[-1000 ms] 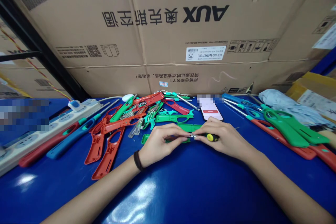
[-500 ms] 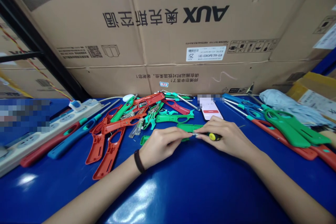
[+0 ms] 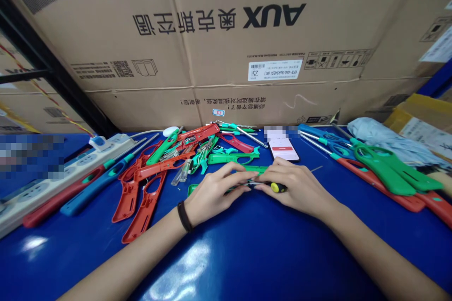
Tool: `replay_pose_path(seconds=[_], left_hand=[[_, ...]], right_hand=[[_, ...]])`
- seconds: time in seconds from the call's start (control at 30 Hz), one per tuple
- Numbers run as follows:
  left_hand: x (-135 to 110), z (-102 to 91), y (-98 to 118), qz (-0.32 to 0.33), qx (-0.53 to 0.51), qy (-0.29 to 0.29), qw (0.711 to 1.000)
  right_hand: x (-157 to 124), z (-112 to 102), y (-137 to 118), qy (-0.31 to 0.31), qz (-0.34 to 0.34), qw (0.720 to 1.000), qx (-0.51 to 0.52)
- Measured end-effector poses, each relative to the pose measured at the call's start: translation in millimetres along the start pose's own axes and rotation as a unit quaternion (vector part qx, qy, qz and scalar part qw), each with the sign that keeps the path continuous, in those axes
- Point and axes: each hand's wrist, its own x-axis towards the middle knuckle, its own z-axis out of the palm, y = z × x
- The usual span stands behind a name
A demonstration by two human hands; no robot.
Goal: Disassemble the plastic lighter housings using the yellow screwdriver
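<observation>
My left hand (image 3: 215, 193) rests on the blue table (image 3: 247, 249) with its fingers pinched on a green plastic lighter shell (image 3: 193, 189) lying flat. My right hand (image 3: 298, 188) grips a small screwdriver with a yellow and black handle (image 3: 277, 187); its metal tip points left and meets the shell between my fingertips. A second green shell (image 3: 254, 169) lies just behind my hands.
Red, green and blue lighter shells and parts (image 3: 165, 164) are piled at left centre. Assembled long lighters (image 3: 381, 174) lie at the right. A phone (image 3: 284, 149) sits behind my hands. A white power strip (image 3: 67, 169) runs along the left. Big cardboard boxes (image 3: 219, 47) wall the back.
The screwdriver handle has shifted slightly left and lower in my right hand, and both hands have edged a little closer together. The view moved slightly.
</observation>
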Motion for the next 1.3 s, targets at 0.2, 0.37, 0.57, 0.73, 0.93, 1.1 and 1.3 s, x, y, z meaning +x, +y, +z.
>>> replay_pose_path(seconds=[0.2,0.37,0.57,0.73,0.93,1.1,1.3], left_hand=[[1.9,-21.0,-3.5,-0.037,0.104,-0.066,0.992],[3.7,-46.6,-2.0,-0.070,0.130,-0.152,0.977],[1.9,-52.8,-2.7,-0.090,0.116,-0.197,0.969],[0.1,-40.2,-3.2,-0.063,0.109,-0.173,0.977],[-1.7,-21.2,0.8,-0.078,0.190,-0.153,0.967],[-2.9,-17.0,1.9,-0.049,0.160,-0.158,0.973],[-1.5,-24.4,1.8,-0.021,0.064,-0.175,0.982]], right_hand=[[-1.7,0.8,5.1,-0.003,0.026,1.000,0.013],[-1.0,1.6,7.1,-0.011,0.036,0.999,0.017],[-1.3,3.1,8.4,-0.017,0.041,0.999,0.022],[-1.6,3.8,7.4,-0.014,0.045,0.998,0.029],[-1.5,3.6,5.2,-0.012,0.058,0.998,0.032],[-2.1,3.3,8.0,-0.013,0.046,0.998,0.027],[-4.3,3.2,12.1,-0.035,0.028,0.999,0.021]])
